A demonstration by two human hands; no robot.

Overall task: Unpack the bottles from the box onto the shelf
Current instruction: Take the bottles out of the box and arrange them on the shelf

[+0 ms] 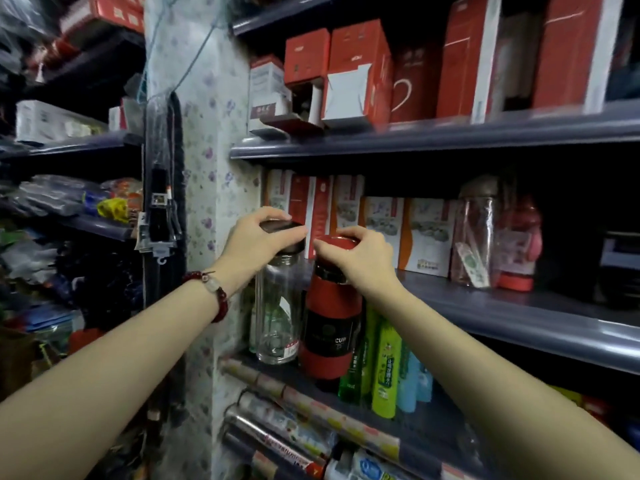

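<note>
Both hands are raised in front of the shelving, each holding a bottle by its cap. The left hand (258, 237) is curling fingers and thumb round the dark lid of the clear glass bottle (277, 306); the bottle is hanging upright in front of the shelf (519, 327) edge, with a paper label or leaflet showing inside the glass and a small sticker near the base. The right hand (360, 259) is gripping the red lid of the red bottle (329, 327), which is sitting just beside the glass one, close enough that I cannot tell whether they are touching; it is wearing a black band with "CUP" printed on it. Its contents are not visible. Neither bottle is resting on that shelf. A beaded bracelet (216, 294) is sitting on the left wrist. Farther right on the same shelf a clear plastic bottle (476, 237) is standing upright with a folded leaflet inside, and a red-based bottle (521, 244) is standing right next to it. Behind them boxed goods (381, 220) are lining the back. On the shelf above, red cartons (360, 71) are standing, some with flaps hanging open. Below the held bottles, green bottles (384, 368) are standing upright.
</note>
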